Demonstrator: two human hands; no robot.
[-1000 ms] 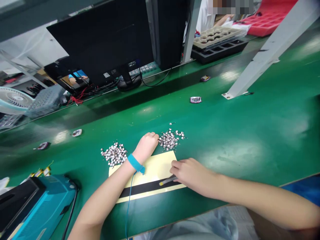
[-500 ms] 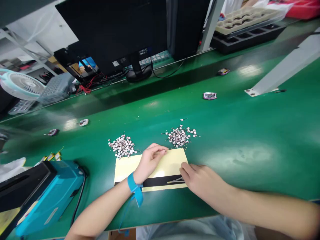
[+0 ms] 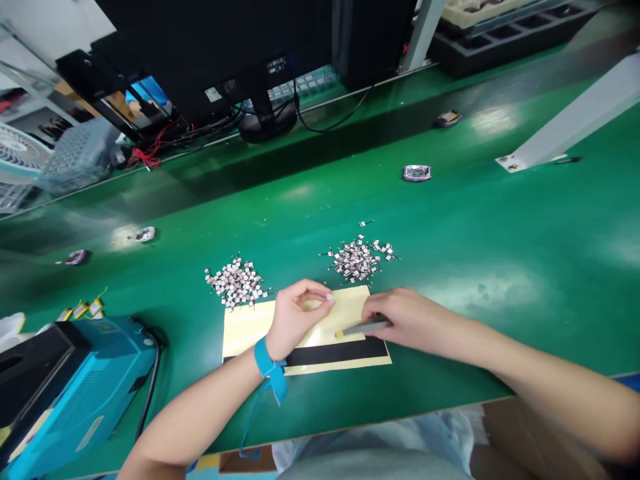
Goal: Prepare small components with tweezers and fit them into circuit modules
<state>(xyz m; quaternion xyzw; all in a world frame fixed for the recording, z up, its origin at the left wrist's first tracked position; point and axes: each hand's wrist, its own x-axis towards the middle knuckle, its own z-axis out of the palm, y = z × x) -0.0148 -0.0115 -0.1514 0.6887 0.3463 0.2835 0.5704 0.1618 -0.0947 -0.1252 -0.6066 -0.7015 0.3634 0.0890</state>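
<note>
Your left hand (image 3: 293, 317), with a bright blue cloth band (image 3: 267, 363) on its wrist, pinches a tiny white square piece (image 3: 329, 297) between thumb and finger. That piece is above the flat, pale yellow sheet (image 3: 250, 327) with a wide black stripe (image 3: 330, 353). Your right hand (image 3: 400, 317) is closed around a thin grey tool (image 3: 367, 327) with a yellow end, which points left over the sheet. Your two hands are apart. Two heaps of small white square parts, a left heap (image 3: 236, 283) and a right heap (image 3: 356, 260), sit on the shiny green table (image 3: 475, 253), just past the sheet.
</note>
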